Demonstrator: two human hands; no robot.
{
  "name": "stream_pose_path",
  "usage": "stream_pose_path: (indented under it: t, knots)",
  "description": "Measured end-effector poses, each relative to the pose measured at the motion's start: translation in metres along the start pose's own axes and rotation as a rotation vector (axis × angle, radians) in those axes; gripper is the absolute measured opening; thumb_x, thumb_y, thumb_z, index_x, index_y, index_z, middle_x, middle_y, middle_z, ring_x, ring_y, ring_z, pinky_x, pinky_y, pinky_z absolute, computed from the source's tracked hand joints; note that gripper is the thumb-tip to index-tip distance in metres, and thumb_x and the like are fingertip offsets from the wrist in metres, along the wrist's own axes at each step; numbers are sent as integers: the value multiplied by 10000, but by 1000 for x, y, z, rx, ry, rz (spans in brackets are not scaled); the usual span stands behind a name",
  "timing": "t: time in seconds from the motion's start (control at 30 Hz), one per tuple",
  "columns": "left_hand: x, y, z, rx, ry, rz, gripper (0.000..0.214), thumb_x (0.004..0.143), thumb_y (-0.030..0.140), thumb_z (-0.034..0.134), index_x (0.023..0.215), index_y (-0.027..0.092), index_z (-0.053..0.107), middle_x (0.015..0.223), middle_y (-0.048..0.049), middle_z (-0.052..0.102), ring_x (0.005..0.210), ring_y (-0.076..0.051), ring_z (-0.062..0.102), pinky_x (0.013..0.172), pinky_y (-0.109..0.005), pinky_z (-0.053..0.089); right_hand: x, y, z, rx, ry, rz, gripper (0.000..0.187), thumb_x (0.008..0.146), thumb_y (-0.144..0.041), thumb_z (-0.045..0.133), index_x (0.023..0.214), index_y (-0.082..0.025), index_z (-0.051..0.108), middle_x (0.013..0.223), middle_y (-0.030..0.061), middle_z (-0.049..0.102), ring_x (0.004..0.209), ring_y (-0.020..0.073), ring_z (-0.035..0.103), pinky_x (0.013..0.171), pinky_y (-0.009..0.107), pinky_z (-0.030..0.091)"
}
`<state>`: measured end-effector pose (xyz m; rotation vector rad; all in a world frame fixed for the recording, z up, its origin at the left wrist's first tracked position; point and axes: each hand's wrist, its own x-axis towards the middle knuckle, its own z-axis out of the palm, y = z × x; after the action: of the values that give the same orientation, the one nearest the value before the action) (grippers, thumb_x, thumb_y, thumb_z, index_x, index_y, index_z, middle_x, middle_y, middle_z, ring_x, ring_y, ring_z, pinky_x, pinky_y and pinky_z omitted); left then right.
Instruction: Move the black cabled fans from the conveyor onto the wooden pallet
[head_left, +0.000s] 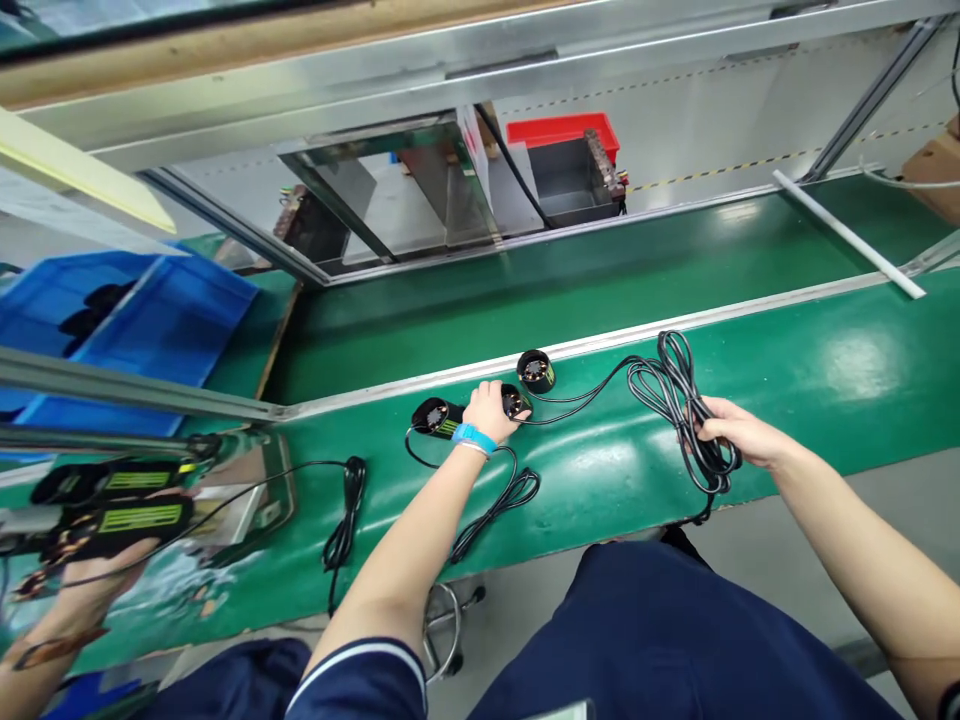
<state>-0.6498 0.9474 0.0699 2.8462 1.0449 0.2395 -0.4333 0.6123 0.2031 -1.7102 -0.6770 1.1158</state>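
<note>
My left hand [487, 415], with a blue wristband, is closed around a black cylindrical housing [515, 402] lying on the green bench [600, 480]. Its open end shows metal contacts. Beside it, towards the back, stands another black housing [535, 370], and just left of my hand lies a third housing [435, 416] with green marking. A thin coiled cord [499, 510] rests below my left forearm. My right hand [739, 432] grips a looped bundle of black cable [671, 395] near the bench's front edge. Two leads run from that bundle towards the housings by my left hand.
At the left, a co-worker's hand [105, 570] holds a black housing [142, 520] with green marking, beside a metal fixture. A coiled cord [346, 520] lies between us. Blue bins [187, 310] stand back left. A white tube [847, 232] crosses the rail [750, 305] at right.
</note>
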Motion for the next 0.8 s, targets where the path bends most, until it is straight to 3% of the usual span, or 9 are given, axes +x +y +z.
stream_pose_path:
  t: [0.1, 0.2, 0.27, 0.33, 0.47, 0.7, 0.8]
  knots:
    - [5, 2, -2, 12, 17, -57, 735, 729, 635, 614, 1211, 95, 483, 1150, -180, 543, 1066, -343, 529, 852, -431, 495, 5, -5, -10, -53, 64, -10, 171, 531, -246, 569, 682, -184, 514, 676, -2, 576, 646, 138, 516, 601, 247, 419]
    - [19, -4, -1, -17, 20, 148, 818, 741, 544, 632, 1366, 88, 366, 1411, -210, 408, 1247, -353, 438, 977, -441, 452, 13, -7, -13, -94, 69, -14, 155, 548, -255, 555, 678, -187, 505, 676, -3, 551, 656, 141, 497, 616, 255, 403]
    - [29, -10, 1, -55, -14, 308, 809, 761, 461, 622, 1416, 101, 314, 1515, -178, 301, 1320, -319, 389, 1052, -406, 410, 18, -5, -12, -127, 70, -17, 144, 551, -253, 541, 673, -186, 504, 671, -7, 529, 656, 140, 477, 617, 255, 393]
    - [36, -13, 2, -82, -47, 388, 701, 779, 411, 595, 1373, 105, 379, 1465, -158, 390, 1298, -287, 425, 1067, -371, 401, 21, -4, -10, -160, 80, -26, 139, 549, -247, 532, 671, -184, 511, 673, -10, 514, 659, 138, 458, 618, 250, 386]
    - [37, -6, 3, -93, -52, 367, 597, 772, 405, 593, 1279, 117, 459, 1250, -137, 563, 1165, -276, 525, 993, -365, 456, 15, -6, -18, -192, 102, -43, 145, 565, -253, 532, 690, -182, 541, 688, -3, 524, 662, 140, 465, 616, 250, 394]
    - [20, 14, 0, -97, -78, 286, 618, 744, 443, 624, 1258, 157, 437, 1204, -121, 544, 1109, -278, 552, 858, -368, 513, -2, -23, -76, -417, 173, -95, 166, 597, -260, 547, 737, -182, 593, 726, 16, 599, 675, 164, 537, 607, 264, 458]
    - [20, 16, -5, -90, -125, 285, 649, 708, 444, 650, 1246, 161, 424, 1190, -120, 551, 1063, -279, 582, 823, -369, 517, -2, -24, -87, -590, 199, -88, 219, 625, -260, 538, 817, -188, 616, 800, 24, 648, 752, 200, 592, 672, 298, 494]
